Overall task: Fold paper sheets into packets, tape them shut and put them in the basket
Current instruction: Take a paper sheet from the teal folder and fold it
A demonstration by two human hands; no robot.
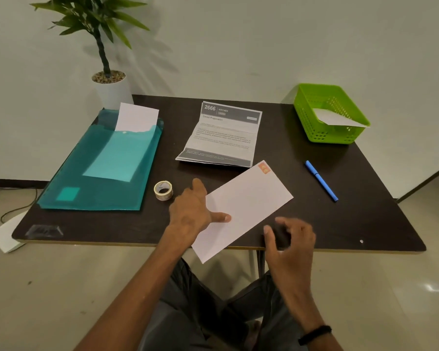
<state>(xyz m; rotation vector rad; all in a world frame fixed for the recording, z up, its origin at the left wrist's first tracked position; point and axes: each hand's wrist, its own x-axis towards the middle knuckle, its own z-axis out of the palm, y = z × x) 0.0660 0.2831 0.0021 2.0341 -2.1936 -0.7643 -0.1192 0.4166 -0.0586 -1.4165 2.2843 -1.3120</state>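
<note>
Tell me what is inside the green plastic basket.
Inside the green plastic basket, at the table's far right corner, one white folded paper packet leans with an edge over the near rim. The near wall hides the basket's floor, so anything beneath the packet cannot be seen.

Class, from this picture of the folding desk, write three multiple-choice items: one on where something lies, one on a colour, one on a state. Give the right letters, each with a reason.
1. Where does the roll of tape lie?
A. in the basket
B. on the table between the teal folder and the left hand
C. on the printed sheet

2. What colour is the pen?
A. red
B. black
C. blue

3. What is the state of the basket?
A. it holds a white paper
B. it lies upside down
C. it is stacked on the folder

Key:
1 B: the roll of tape stands on the table, right of the teal folder and just left of the left hand.
2 C: the pen is blue.
3 A: a white paper rests inside the upright green basket.
</note>
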